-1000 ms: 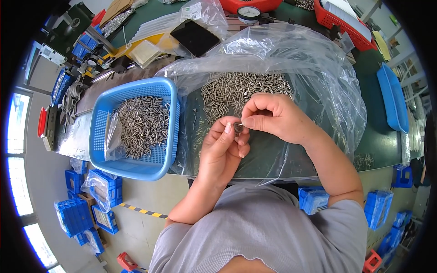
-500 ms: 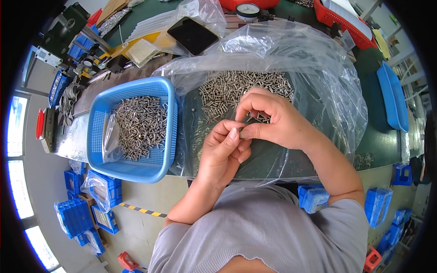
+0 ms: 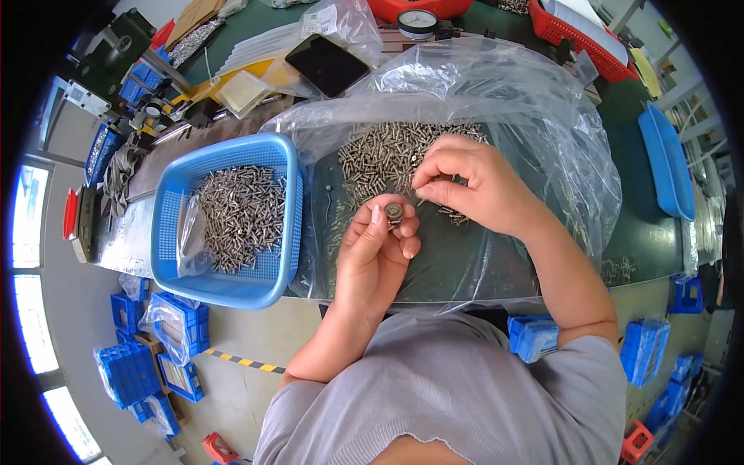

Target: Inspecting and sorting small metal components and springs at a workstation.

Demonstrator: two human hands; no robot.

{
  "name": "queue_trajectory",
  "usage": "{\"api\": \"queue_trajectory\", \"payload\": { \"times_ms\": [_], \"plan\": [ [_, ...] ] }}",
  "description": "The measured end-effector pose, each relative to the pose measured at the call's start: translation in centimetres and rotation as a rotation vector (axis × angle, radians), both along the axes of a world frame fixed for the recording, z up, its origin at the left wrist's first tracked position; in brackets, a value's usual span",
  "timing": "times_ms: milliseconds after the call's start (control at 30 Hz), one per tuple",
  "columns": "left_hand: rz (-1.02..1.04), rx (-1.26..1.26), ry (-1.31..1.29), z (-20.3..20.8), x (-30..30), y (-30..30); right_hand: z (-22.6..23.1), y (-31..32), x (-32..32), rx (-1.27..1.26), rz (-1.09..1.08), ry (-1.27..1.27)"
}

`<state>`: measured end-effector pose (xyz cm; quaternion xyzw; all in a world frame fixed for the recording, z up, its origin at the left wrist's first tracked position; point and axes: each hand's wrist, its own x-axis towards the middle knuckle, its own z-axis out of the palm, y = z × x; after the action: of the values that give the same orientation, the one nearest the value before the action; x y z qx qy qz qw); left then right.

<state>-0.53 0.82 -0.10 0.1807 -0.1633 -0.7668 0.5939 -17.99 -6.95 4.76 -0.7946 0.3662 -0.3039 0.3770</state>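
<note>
My left hand [image 3: 373,252] is closed around a small round metal piece with a ringed face [image 3: 394,211], which points up between thumb and fingers. Just to its right, apart from it, my right hand [image 3: 482,190] pinches thumb and forefinger together; whatever is at the fingertips is too small to make out. Under and beyond my right hand, a heap of small metal pins [image 3: 380,155] lies on clear plastic sheeting [image 3: 542,155]. To the left stands a light blue perforated basket [image 3: 291,232] with many similar pins [image 3: 240,213] and a clear plastic bag [image 3: 191,236] inside.
Behind the heap lie a black phone [image 3: 327,65] and a round dial gauge [image 3: 417,23]. A red basket [image 3: 577,43] stands at the far right, a blue tray [image 3: 666,163] at the right edge. Metal fixtures [image 3: 151,108] occupy the left. Blue crates [image 3: 128,372] stand on the floor.
My hands have moved apart. The right has drawn up and to the right; the left has stayed, turned a little, and the round metal piece now shows in its fingers.
</note>
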Motion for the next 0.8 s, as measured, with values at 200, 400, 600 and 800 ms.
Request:
{"api": "queue_trajectory", "payload": {
  "times_ms": [200,400,600,800],
  "plan": [
    [-0.015,-0.012,0.016,-0.1,0.0,0.0,-1.2,0.2,-0.1,-0.307,0.057,0.302],
    [-0.027,-0.026,0.005,0.1,0.0,0.1,-1.6,0.4,0.2,-0.353,0.025,0.339],
    [-0.048,0.0,-0.01,0.1,0.1,0.2,0.0,0.2,0.2,0.099,0.007,-0.001],
    [-0.056,0.032,-0.028,0.2,0.0,0.2,0.2,0.8,0.4,0.503,0.088,-0.233]
  ]
}}
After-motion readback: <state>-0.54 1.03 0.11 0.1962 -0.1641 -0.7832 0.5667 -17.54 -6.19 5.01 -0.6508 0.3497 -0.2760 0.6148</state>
